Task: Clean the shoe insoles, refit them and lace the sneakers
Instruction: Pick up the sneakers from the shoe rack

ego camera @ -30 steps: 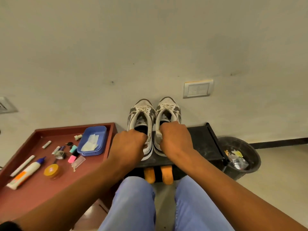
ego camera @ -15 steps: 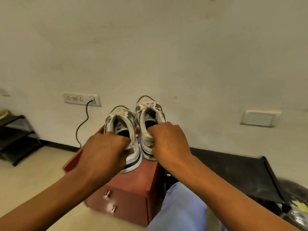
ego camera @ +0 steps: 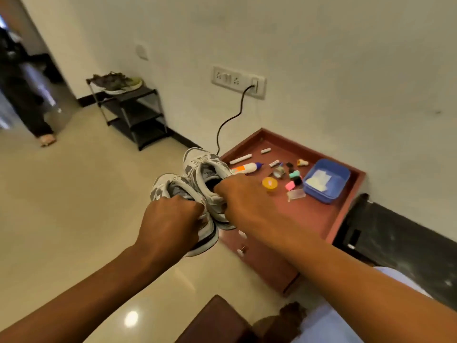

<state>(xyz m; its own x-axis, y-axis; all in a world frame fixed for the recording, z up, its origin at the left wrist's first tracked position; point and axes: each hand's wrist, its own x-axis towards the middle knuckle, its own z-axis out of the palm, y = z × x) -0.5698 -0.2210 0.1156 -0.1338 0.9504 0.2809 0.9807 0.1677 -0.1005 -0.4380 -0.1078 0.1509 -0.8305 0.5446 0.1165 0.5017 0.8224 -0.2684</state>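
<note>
While each curled hand grips a heel, left hand (ego camera: 170,220) on grey-white mesh sneaker (ego camera: 173,194), right hand (ego camera: 243,199) on its twin (ego camera: 202,167).

You hold two grey-and-white sneakers (ego camera: 197,184), one per hand, at the left edge of one red-brown cabinet (ego camera: 309,219). On the cabinet top, count one blue tray (ego camera: 343,179), one glue bottle (ego camera: 247,167), one yellow disc (ego camera: 270,183) and two white sticks (ego camera: 240,159). Left of the cabinet stands one black shoe rack (ego camera: 133,112); above the cabinet, one wall socket panel (ego camera: 238,81).
</note>
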